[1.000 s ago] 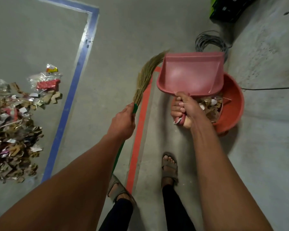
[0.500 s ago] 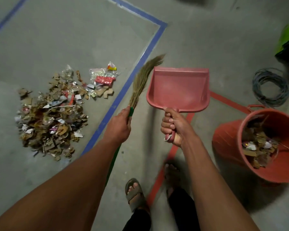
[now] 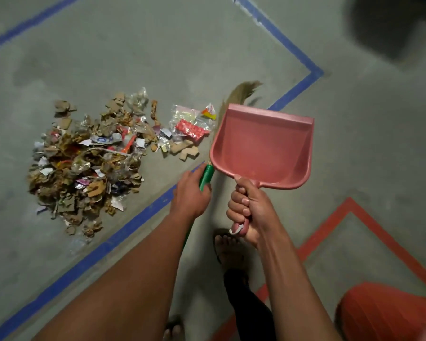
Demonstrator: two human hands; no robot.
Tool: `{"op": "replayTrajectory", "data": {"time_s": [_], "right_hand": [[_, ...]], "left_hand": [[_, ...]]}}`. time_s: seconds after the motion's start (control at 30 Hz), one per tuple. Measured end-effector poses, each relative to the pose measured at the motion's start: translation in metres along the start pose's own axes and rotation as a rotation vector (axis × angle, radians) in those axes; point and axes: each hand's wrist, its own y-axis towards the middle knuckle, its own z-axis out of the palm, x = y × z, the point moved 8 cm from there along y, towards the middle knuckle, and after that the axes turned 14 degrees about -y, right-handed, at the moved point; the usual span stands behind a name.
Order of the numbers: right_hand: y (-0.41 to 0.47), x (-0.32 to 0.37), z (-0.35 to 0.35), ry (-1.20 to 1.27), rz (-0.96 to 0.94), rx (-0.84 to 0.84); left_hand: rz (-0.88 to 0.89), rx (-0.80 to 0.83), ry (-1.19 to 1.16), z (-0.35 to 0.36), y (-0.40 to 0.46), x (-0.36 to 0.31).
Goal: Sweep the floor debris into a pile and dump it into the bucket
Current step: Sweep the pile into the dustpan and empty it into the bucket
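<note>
I see both my bare forearms reaching forward. My left hand (image 3: pixel 191 193) curls around the green plastic broom handle (image 3: pixel 206 175); my right hand (image 3: pixel 250 210), just right of that handle, grips the pink plastic dustpan's handle (image 3: pixel 240 227), knuckles facing left.

Workshop or warehouse-like room, bare grey concrete floor (image 3: pixel 158 45), blue tape line (image 3: pixel 293 92) and red tape line (image 3: pixel 369 220) marking zones on it

A: Floor? 
B: Grey concrete floor (image 3: pixel 158 45), mottled, dimly lit. 
A: Markings? 
B: Blue tape line (image 3: pixel 293 93) bends at a corner upper right; red tape line (image 3: pixel 330 232) forms an angle lower right. Dark blurred shape (image 3: pixel 391 28) top right, unidentifiable.
</note>
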Motion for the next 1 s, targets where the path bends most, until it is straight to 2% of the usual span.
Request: {"op": "replayTrajectory", "data": {"time_s": [0.1,0.23,0.47,0.57,0.7,0.87,1.0], "right_hand": [[0.036,0.012,-0.007,-0.058,0.024,0.006],[0.081,0.030,-0.009,-0.101,0.038,-0.002],[0.117,0.015,0.015,-0.163,0.106,0.001],[0.117,0.002,0.028,-0.221,0.137,0.022],[0.116,-0.006,0.037,-0.286,0.149,0.035],[0.114,-0.006,0.034,-0.327,0.129,0.016],[0.106,-0.006,0.031,-0.376,0.098,0.002]], "left_hand": [[-0.065,0.040,0.014,0.041,0.041,0.009],[-0.243,-0.003,-0.085,0.074,0.076,0.033],[-0.474,-0.201,-0.113,0.056,0.070,0.105],[-0.496,-0.302,-0.112,0.031,0.045,0.122],[-0.394,-0.341,-0.152,0.016,0.018,0.123],[-0.326,-0.228,-0.141,0.036,0.007,0.111],[-0.331,-0.011,-0.043,0.067,0.001,0.107]]}}
